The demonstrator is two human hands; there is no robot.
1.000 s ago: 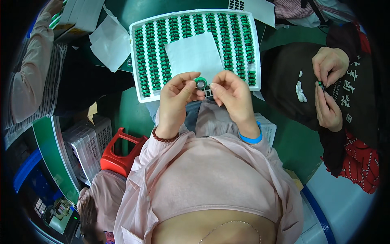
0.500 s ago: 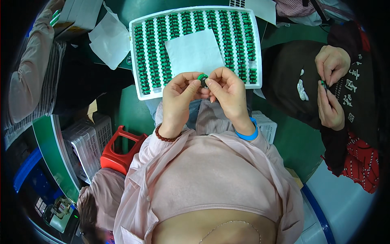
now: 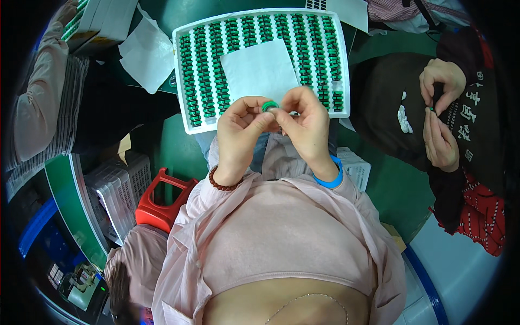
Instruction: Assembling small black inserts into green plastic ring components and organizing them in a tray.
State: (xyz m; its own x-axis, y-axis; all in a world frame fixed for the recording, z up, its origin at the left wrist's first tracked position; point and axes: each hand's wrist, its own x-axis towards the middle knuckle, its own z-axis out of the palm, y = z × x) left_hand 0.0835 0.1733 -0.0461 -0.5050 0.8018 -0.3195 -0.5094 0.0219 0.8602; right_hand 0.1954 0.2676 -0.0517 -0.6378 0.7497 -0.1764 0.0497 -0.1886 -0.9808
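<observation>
A small round green and black part [image 3: 269, 105] is held between my two hands, just past the near edge of a white foam tray. My left hand [image 3: 237, 132] pinches its left side between thumb and fingers. From the other side, my right hand [image 3: 306, 122] has its thumb and fingertips closed on the part, covering much of it. The white tray [image 3: 345, 65] holds many similar green and black parts standing in rows. A blank white sheet of paper [image 3: 257, 70] lies on top of the rows, just beyond my hands.
At the right, a co-worker's hands [image 3: 443, 86] handle a tiny piece above a dark apron. Another person's sleeve [image 3: 40, 103] shows at the left, near a cardboard box [image 3: 108, 24]. A red stool [image 3: 157, 208] and white plastic crates [image 3: 116, 189] stand at the lower left.
The part has tilted between my fingers, so its green rim now faces up and its black face is mostly hidden. My right fingers have shifted slightly over it.
</observation>
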